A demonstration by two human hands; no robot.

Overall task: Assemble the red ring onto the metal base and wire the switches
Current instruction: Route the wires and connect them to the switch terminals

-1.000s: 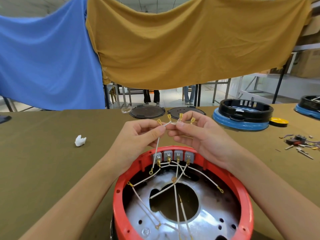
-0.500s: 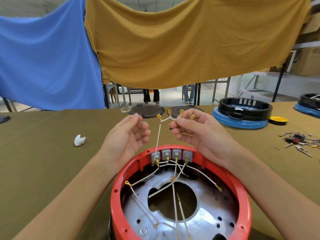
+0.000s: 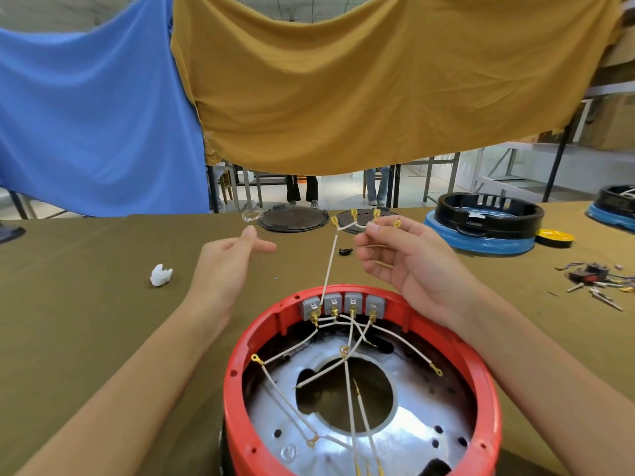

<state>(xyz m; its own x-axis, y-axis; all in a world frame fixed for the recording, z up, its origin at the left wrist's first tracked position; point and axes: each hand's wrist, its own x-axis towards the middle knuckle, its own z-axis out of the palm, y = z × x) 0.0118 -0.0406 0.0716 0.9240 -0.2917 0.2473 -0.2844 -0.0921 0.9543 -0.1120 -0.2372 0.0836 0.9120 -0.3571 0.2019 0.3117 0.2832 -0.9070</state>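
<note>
switches: 4 on red ring; right hand pinches wire, left hand spread wide.

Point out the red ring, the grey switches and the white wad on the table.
red ring (image 3: 233,374), head view, left rim.
grey switches (image 3: 353,300), head view, third block's face, at the ring's far inner wall.
white wad (image 3: 160,275), head view, its middle, left of the left forearm.

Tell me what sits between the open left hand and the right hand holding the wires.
In the head view, one white wire rises from the grey switches between the left hand and right hand; behind it, bare table.
</note>
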